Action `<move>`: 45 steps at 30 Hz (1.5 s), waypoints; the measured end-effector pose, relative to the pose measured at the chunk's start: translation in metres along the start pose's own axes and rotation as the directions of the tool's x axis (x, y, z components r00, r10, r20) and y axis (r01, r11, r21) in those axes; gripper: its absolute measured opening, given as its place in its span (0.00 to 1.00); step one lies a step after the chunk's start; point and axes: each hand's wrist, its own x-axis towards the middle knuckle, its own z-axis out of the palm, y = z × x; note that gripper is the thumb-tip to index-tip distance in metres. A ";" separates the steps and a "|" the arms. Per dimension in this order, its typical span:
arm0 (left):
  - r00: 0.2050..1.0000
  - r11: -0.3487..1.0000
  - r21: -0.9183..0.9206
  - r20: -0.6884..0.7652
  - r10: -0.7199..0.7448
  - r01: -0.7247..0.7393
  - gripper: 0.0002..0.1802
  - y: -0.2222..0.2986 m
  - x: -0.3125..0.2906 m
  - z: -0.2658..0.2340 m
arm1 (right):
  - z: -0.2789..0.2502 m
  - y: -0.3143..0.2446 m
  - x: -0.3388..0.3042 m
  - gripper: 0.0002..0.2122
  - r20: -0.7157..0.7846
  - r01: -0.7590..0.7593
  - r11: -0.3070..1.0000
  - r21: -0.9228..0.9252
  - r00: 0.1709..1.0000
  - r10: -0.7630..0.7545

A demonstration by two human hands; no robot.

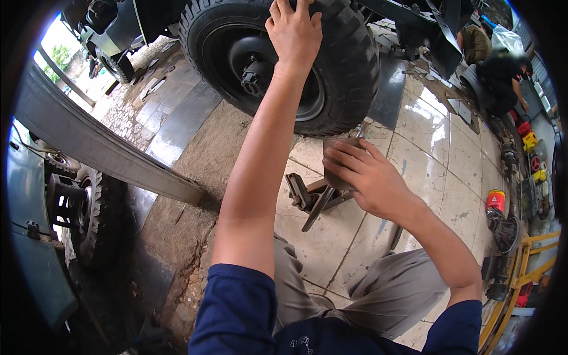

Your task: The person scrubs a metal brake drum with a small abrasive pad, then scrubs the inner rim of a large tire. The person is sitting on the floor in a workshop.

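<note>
My left hand (294, 32) is raised against the upper sidewall of a large black tyre (352, 71) on a dark wheel (228, 56). Its fingers are spread, and the top edge cuts off some fingertips. Lower and to the right, my right hand (378, 180) lies across a brownish, flat-faced block (336, 177), fingers over its face and thumb hidden. A long metal bar (318, 210) slants behind or under the block toward the tyre's foot; whether they are joined I cannot tell. A dark metal frame (300, 190) stands on the floor beside the bar.
A grey metal post (118, 142) slants in from the left. Beyond it are another tyre (89, 219) and a blue-grey vehicle panel (35, 260). At right stand a red can (496, 200), metal parts and a yellow frame (535, 251). Another person (500, 83) bends down at far right, near broken tiles (460, 109).
</note>
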 end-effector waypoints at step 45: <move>0.652 0.996 0.090 0.757 -0.051 -0.027 0.41 -0.008 0.038 -0.039 | 0.030 0.035 -0.001 0.33 -0.158 -0.208 0.974 0.086 0.963 0.219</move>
